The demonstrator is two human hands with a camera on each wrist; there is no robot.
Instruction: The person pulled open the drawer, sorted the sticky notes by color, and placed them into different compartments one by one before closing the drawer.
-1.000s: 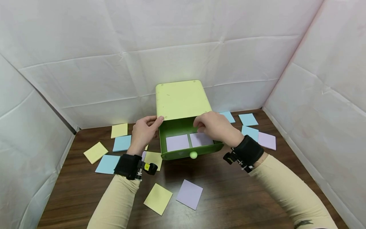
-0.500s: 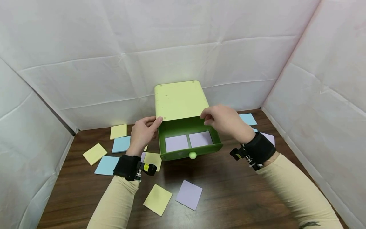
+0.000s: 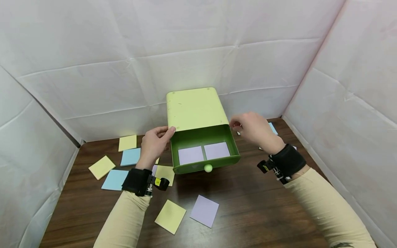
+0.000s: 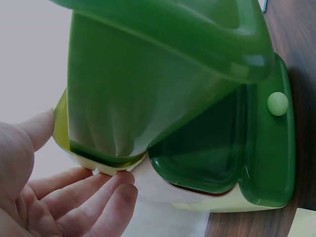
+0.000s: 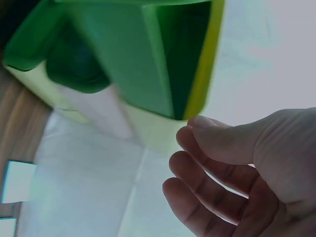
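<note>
Drawer box: a pale green box point(image 3: 193, 108) stands at the back middle of the dark wooden table point(image 3: 254, 206), its dark green drawer point(image 3: 204, 151) pulled out toward the person.
Drawer contents: two lilac notes point(image 3: 203, 153) lie side by side inside, visible only from the head camera.
Hidden: the right hand point(image 3: 254, 129) covers part of the blue notes point(image 3: 273, 128) behind it; how many lie there cannot be told.
Left hand: the left hand point(image 3: 155, 143) rests against the box's left front corner; the wrist view shows its fingers point(image 4: 94, 190) nearly straight under the rim.
Right hand: raised just right of the box, apart from it, fingers loosely curled, holding nothing.
Around: yellow, blue and lilac notes lie scattered over the table.
</note>
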